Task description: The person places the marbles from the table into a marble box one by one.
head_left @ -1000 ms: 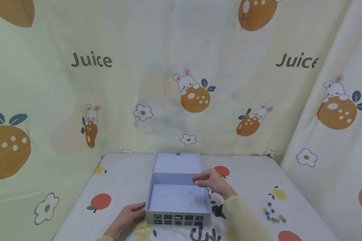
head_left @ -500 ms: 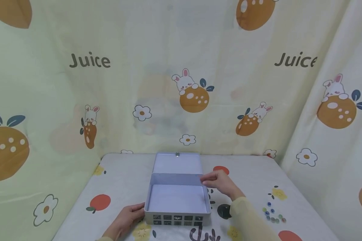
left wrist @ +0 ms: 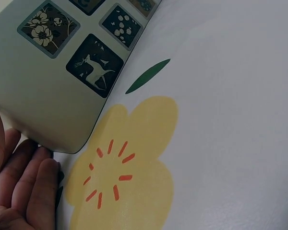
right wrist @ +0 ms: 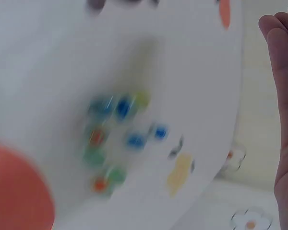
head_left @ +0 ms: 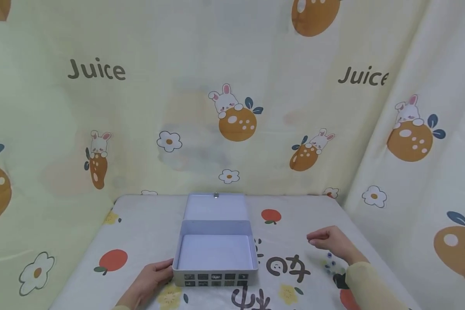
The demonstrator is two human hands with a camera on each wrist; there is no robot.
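Note:
A pale box (head_left: 215, 272) with small dark printed pictures on its front stands on the table, its hinged lid (head_left: 216, 207) laid back. Plain pale surface is all I see inside; the front wall hides the near part. My left hand (head_left: 149, 277) rests against the box's left side near the front corner, and its relaxed fingers (left wrist: 41, 191) lie by that corner in the left wrist view. Out to the right, my right hand (head_left: 335, 242) hovers over the cloth, fingers extended together, with no held thing visible. Several glass marbles (head_left: 330, 262) lie below it, partly behind the wrist.
A white cloth (head_left: 139, 224) printed with fruit, flowers and dark lettering covers the table. Behind it hangs a patterned curtain (head_left: 193, 172), with more curtain along both sides. In the right wrist view, the loose blue, green and orange marbles (right wrist: 136, 140) look blurred.
My right hand has left the box's right rim and moved right, over near the marbles. One second ago a small blur showed below it inside the box. The left hand stays at the box.

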